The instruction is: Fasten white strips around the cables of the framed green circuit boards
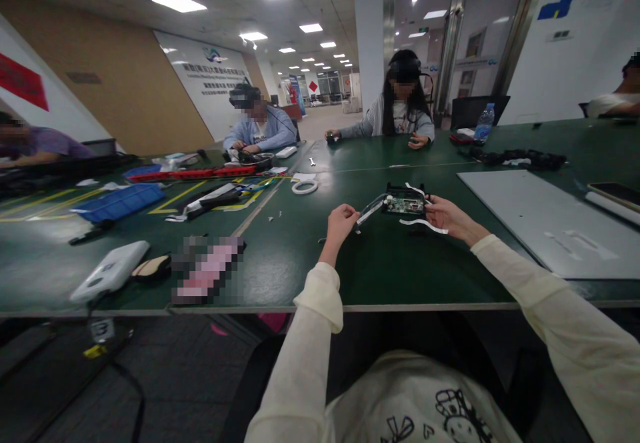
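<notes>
My right hand (447,216) grips the right edge of a green circuit board (406,204) set in a black frame, held just above the green table. White tape strips stick out near the right fingers, one curving below the board (424,223). A thin dark cable (371,210) with a white strip along it runs from the board's left side to my left hand (343,221). The fingers of my left hand are pinched on the cable's end. Part of the frame is hidden behind my right fingers.
A tape roll (305,187) and a blue tray (120,203) lie to the left, with a white device (111,271) nearer me. At right lies a grey panel (550,229). Two people sit across the table, near a water bottle (484,123).
</notes>
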{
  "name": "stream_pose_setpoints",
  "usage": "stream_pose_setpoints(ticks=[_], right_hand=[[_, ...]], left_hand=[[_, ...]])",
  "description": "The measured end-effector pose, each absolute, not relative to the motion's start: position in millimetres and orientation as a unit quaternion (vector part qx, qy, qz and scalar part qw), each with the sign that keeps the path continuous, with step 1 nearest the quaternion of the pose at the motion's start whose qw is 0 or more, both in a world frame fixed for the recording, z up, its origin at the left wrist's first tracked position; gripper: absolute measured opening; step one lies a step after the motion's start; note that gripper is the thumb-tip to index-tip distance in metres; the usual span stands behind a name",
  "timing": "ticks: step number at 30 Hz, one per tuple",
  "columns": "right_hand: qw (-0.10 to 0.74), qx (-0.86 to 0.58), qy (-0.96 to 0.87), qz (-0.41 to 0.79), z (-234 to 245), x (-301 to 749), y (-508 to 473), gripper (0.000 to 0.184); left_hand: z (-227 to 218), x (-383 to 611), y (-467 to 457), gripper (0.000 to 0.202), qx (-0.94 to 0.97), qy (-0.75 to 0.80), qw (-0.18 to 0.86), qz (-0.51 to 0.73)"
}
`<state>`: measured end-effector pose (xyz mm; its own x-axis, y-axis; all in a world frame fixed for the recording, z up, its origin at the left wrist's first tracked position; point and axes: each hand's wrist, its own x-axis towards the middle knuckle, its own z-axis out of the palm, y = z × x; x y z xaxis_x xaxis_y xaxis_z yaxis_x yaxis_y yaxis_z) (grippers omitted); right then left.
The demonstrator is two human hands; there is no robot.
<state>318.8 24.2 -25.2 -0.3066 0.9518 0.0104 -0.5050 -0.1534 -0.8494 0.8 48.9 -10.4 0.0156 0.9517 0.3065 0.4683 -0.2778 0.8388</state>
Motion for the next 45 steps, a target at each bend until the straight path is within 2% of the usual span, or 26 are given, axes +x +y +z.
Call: stream_pose_setpoints(ticks=[11,15,20,28,34,40,45], right_hand=[[0.504,-0.279,-0.404,0.71,-26,318,23,0.033],[0.498,-0.285,-0.409,0.709,-27,316,21,0.033],[0.494,-0.29,-0.413,0.708,-26,315,19,0.034],[0.503,-0.289,-0.401,0.709,-26,317,19,0.036],[0.496,-0.283,-0.407,0.713,-23,315,16,0.036],[0.487,-0.271,-0.416,0.718,-21,314,13,0.036],[0.487,-0.269,-0.418,0.718,-25,316,17,0.039]], left_hand=[[-1,10,31,0.023,0.794,0.462,0.147,0.367],[-5,10,34,0.014,0.794,0.461,0.143,0.37],[-9,9,39,0.004,0.788,0.449,0.164,0.388],[-2,10,39,0.018,0.746,0.465,0.207,0.429],[-6,8,45,0.016,0.729,0.461,0.204,0.463],[-8,12,45,0.018,0.693,0.442,0.324,0.468],[0,12,36,0.027,0.682,0.451,0.366,0.445]])
